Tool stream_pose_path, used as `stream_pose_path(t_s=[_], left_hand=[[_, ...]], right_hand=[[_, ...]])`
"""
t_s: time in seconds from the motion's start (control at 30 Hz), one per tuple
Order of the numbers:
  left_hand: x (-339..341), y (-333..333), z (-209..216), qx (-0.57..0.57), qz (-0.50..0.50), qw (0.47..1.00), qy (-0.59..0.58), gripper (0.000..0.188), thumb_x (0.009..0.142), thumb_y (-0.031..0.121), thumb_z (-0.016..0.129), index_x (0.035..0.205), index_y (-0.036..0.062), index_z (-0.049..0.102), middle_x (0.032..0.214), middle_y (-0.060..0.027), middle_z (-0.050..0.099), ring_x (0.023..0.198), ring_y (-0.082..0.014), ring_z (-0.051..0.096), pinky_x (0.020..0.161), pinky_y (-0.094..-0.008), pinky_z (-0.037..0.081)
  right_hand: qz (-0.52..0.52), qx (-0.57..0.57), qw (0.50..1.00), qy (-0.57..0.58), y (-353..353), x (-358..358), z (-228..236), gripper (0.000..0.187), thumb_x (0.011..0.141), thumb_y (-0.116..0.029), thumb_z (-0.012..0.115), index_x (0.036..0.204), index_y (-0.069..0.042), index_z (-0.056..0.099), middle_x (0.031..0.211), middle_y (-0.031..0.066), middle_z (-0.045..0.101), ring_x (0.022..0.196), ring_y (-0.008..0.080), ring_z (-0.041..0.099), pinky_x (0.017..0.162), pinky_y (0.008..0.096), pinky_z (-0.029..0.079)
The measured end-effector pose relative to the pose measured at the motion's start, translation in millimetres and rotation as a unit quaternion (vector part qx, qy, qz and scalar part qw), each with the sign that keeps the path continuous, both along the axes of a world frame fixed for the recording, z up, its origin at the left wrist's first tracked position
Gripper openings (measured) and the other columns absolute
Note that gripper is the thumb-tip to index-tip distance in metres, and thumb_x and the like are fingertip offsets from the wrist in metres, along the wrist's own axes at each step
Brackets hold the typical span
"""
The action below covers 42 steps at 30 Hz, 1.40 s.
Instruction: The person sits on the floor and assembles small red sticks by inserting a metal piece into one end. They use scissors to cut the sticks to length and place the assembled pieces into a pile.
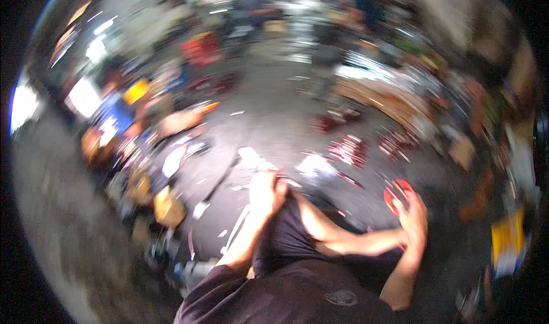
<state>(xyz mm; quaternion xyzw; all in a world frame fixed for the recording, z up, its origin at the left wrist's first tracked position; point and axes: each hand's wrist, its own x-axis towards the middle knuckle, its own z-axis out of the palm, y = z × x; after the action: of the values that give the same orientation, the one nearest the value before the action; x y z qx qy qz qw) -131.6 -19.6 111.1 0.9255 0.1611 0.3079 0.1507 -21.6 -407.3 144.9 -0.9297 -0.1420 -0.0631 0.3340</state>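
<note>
My right hand [416,218] is at the right, beside my bent leg, with its fingers closed round a red, rounded thing [396,198]. A thin dark part shows across it, and blur hides its exact kind. My left hand [266,189] lies at my knee, on or just over the dark cloth of my shorts [286,227]. Glare and motion smear its fingers. Ahead of my legs, heaps of small dark red, shiny pieces [347,149] lie on the floor. A bright, washed-out pile [316,167] sits beside them.
A long-handled tool [220,181] lies on the dark floor to the left. Clutter with a yellowish lump [168,208] lines that side. Farther off stand a red crate [201,48] and a brown board-like surface [377,98]. A yellow object [508,238] is at far right.
</note>
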Motion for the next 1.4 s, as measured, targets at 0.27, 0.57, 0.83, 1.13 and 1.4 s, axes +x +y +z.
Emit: stream_pose_path(t_s=[0.27, 0.57, 0.83, 1.13, 1.4], left_hand=[[-105, -11, -25, -0.184, 0.024, 0.978, 0.100, 0.097, 0.084, 0.057, 0.065, 0.154, 0.0147, 0.013, 0.152, -0.0339, 0.016, 0.139, -0.0515, 0.024, 0.114, -0.0530, 0.028], [-129, -40, -6, -0.263, 0.009, 0.934, 0.242, 0.127, 0.071, 0.048, 0.081, 0.153, 0.0243, -0.014, 0.146, -0.0461, 0.010, 0.137, -0.0587, 0.020, 0.112, -0.0600, 0.027], [-105, -39, -17, -0.209, 0.074, 0.931, 0.290, 0.135, 0.067, 0.040, 0.086, 0.152, 0.0230, -0.018, 0.140, -0.0463, 0.022, 0.122, -0.0618, 0.040, 0.104, -0.0588, 0.038], [-104, -47, -20, -0.128, 0.114, 0.949, 0.265, 0.110, 0.081, 0.053, 0.071, 0.155, 0.0175, -0.003, 0.136, -0.0408, 0.033, 0.119, -0.0559, 0.045, 0.101, -0.0544, 0.042], [-89, -45, -22, -0.105, 0.115, 0.984, 0.087, 0.081, 0.090, 0.048, 0.058, 0.153, 0.0147, 0.019, 0.141, -0.0328, 0.034, 0.127, -0.0497, 0.042, 0.107, -0.0502, 0.038]], right_hand=[[0.401, 0.205, 0.890, 0.072, 222, 76, 66, 0.031, 0.091, -0.015, 0.064, 0.117, 0.001, 0.060, 0.096, 0.0129, 0.068, 0.087, 0.0218, 0.064, 0.082, 0.0354, 0.049], [0.409, 0.090, 0.907, -0.042, 212, 130, -42, 0.018, 0.078, -0.008, 0.070, 0.090, 0.003, 0.064, 0.073, 0.0151, 0.062, 0.065, 0.0272, 0.060, 0.064, 0.0389, 0.048], [0.358, 0.125, 0.918, -0.114, 198, 164, -34, 0.019, 0.081, -0.004, 0.067, 0.098, 0.003, 0.060, 0.080, 0.0150, 0.059, 0.070, 0.0267, 0.057, 0.069, 0.0390, 0.045], [0.358, 0.128, 0.919, -0.105, 193, 148, -4, 0.021, 0.082, -0.004, 0.067, 0.101, 0.003, 0.060, 0.082, 0.0141, 0.058, 0.072, 0.0260, 0.056, 0.071, 0.0389, 0.044], [0.333, 0.155, 0.922, -0.121, 179, 123, 32, 0.023, 0.084, -0.003, 0.065, 0.106, 0.002, 0.059, 0.088, 0.0139, 0.058, 0.080, 0.0262, 0.056, 0.075, 0.0382, 0.044]])
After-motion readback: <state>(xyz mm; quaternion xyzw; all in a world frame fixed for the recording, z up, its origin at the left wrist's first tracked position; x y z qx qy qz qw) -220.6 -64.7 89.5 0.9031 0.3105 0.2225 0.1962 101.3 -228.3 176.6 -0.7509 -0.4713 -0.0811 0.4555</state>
